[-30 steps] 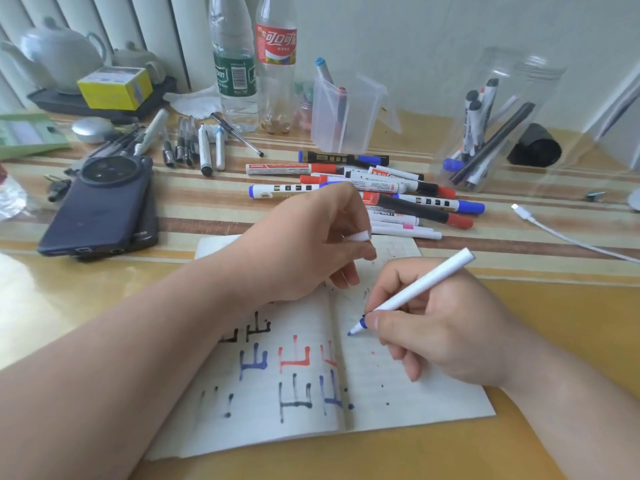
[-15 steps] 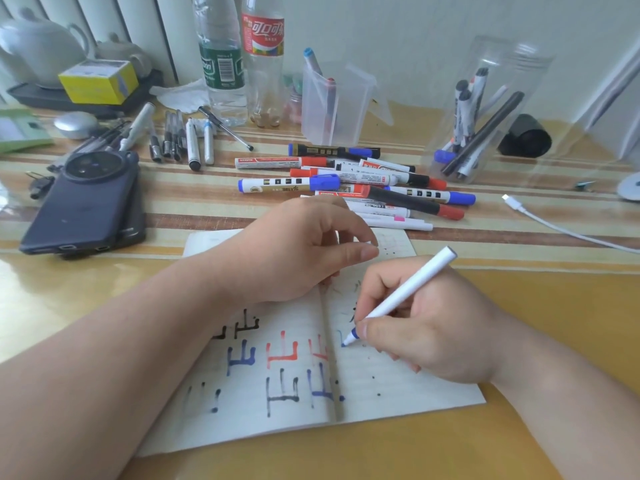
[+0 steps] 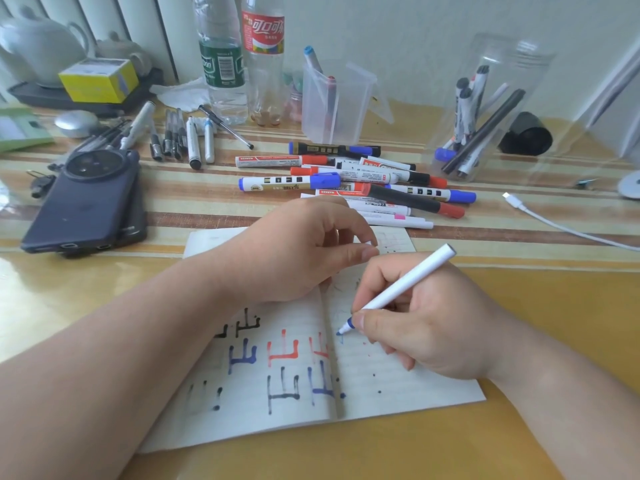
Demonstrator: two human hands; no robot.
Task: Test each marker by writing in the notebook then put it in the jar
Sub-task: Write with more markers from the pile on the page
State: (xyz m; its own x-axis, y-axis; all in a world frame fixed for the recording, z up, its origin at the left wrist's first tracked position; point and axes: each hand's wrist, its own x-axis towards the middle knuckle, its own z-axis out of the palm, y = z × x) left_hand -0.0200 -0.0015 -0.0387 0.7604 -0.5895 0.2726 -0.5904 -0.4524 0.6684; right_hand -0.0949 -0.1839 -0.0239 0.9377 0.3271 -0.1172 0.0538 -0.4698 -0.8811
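head view: the right hand (image 3: 426, 327) has its grip pinched round the white marker (image 3: 401, 289), blue tip touching the right page of the notebook (image 3: 398, 386) beside the fold. the left hand (image 3: 294, 251) rests on the left page, grip curled, seemingly pinching a small white cap (image 3: 367, 242). the jar (image 3: 485, 109) stands well apart, far right on the table (image 3: 536, 299). best to press lightly, draw one short stroke on bare paper, and pin the page flat.

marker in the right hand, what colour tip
The white marker has a blue tip; head view.
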